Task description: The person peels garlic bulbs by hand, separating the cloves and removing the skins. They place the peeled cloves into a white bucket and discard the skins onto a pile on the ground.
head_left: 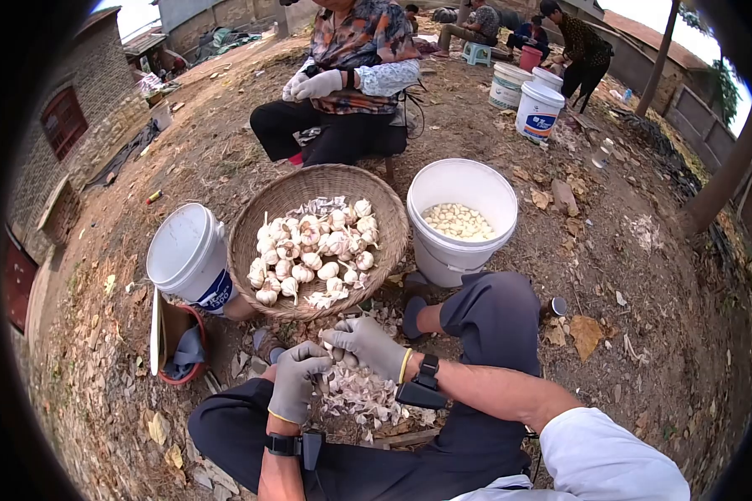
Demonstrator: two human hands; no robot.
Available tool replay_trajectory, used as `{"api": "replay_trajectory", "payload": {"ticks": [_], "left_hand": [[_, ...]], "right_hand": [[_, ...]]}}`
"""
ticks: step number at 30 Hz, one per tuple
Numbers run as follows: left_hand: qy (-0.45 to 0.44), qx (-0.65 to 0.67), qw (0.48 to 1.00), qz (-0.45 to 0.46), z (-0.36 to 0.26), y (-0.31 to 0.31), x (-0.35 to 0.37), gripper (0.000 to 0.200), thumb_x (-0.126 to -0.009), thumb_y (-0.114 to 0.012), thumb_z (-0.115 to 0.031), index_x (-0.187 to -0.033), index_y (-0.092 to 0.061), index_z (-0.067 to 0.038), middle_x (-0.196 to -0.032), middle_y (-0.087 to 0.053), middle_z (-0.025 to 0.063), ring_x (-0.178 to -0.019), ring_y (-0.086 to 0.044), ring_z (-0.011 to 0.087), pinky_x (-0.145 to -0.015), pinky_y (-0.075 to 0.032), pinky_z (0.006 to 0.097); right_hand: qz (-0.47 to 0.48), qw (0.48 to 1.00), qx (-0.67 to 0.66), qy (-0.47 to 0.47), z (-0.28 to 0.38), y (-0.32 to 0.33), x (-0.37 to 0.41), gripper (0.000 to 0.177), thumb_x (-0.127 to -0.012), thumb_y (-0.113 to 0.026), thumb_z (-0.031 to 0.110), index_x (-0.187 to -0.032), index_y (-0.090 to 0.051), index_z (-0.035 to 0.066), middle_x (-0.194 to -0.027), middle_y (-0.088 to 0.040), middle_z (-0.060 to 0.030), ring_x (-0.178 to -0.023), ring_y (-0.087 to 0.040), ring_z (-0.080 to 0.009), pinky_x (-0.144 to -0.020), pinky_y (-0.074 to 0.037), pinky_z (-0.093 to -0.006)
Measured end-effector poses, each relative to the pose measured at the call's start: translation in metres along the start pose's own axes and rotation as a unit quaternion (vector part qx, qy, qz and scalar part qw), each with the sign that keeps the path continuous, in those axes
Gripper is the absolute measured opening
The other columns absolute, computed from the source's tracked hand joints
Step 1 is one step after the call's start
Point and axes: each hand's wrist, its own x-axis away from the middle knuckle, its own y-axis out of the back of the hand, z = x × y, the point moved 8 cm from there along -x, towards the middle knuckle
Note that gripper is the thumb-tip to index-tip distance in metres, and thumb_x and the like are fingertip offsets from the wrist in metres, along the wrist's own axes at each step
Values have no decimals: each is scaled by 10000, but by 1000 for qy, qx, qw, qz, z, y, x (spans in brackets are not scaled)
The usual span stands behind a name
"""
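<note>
Dry, leaf-strewn earth (pixel 602 275) spreads around a wicker basket (pixel 384 209), with a brick building (pixel 100 71) well beyond it to the left. Whole garlic bulbs (pixel 313 250) fill much of the basket. Just below its near rim, two gloved hands come close together: the left hand (pixel 299 380) has its fingers bent inward, and the right hand (pixel 372 346) reaches across with fingers curled toward it. Something small and pale shows at their fingertips, but I cannot tell which hand pinches it. Papery peelings (pixel 363 397) lie on the ground nearer than the basket, beneath the hands. Right of the basket stands a white bucket (pixel 439 255) holding peeled cloves (pixel 458 221); to its left are a blue-labelled bucket (pixel 180 250) and, nearer, a red tub (pixel 194 372) with grey cloth (pixel 185 351) inside. Behind the basket sits another person (pixel 359 50), also wearing gloves.
</note>
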Motion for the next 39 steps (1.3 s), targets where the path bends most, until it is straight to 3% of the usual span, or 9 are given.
{"api": "replay_trajectory", "payload": {"ticks": [8,13,16,18,19,22,27,34,39], "left_hand": [[-8,-19,1000,-13,4,7,-7,75,-875,-713,-91,-852,-687,-24,-707,-653,23,-500,-586,104,-446,-429,241],[-36,-259,962,-76,-2,6,-3,130,-897,-665,-97,-858,-703,20,-671,-665,30,-551,-589,75,-479,-456,262],[-183,-460,863,-99,-3,2,-9,107,-884,-672,-96,-943,-734,-30,-766,-723,179,-715,-724,333,-671,-550,424],[-159,-513,838,-93,7,1,-12,141,-876,-664,-78,-991,-744,-56,-870,-738,208,-886,-720,414,-778,-554,481],[-175,-534,823,-80,11,0,-14,223,-874,-665,-67,-1074,-757,-34,-978,-763,188,-913,-739,360,-807,-570,419],[-203,-534,818,-65,13,-5,-13,289,-860,-663,-66,-1144,-715,-80,-985,-741,225,-953,-722,404,-818,-556,490],[-137,-554,820,-55,15,-5,-14,257,-902,-694,-138,-1134,-724,-32,-1060,-748,209,-1028,-718,373,-906,-547,446],[-122,-586,800,-39,18,-10,-13,270,-931,-684,-196,-1139,-716,-26,-1021,-749,216,-1009,-720,377,-884,-549,459],[-137,-586,799,-25,19,-14,-11,269,-953,-690,-218,-1144,-700,-29,-1012,-740,230,-965,-719,404,-844,-559,479]], "right_hand": [[-19,993,-114,22,12,20,-5,382,-1076,-633,417,-937,-639,61,-706,-631,1,-493,-505,-45,-430,-353,-209],[-14,991,-133,30,20,27,-1,508,-1097,-567,478,-1116,-683,-17,-791,-637,7,-576,-526,-50,-496,-363,-205],[12,984,-174,42,18,31,-11,515,-1105,-558,451,-1157,-662,-50,-873,-686,-60,-648,-613,-88,-506,-419,-219],[32,982,-183,43,21,29,-11,491,-1101,-553,475,-1114,-686,2,-898,-720,-85,-677,-645,-90,-536,-428,-216],[56,980,-184,52,23,28,-12,507,-1114,-527,465,-1166,-680,-16,-960,-737,-108,-766,-691,-115,-580,-455,-209],[40,977,-207,41,23,26,-11,522,-1121,-506,468,-1191,-666,-25,-1022,-737,-119,-849,-722,-143,-603,-473,-206],[107,962,-247,45,17,26,-18,549,-1116,-493,483,-1244,-623,-34,-1140,-726,-162,-1058,-759,-268,-756,-629,-270],[92,954,-283,45,12,33,-21,511,-1143,-447,414,-1245,-605,-62,-1157,-721,-199,-1057,-760,-301,-794,-657,-294],[34,959,-279,-28,2,56,-21,462,-1157,-419,356,-1210,-571,-77,-1146,-688,-196,-1056,-753,-328,-724,-677,-295]]}}
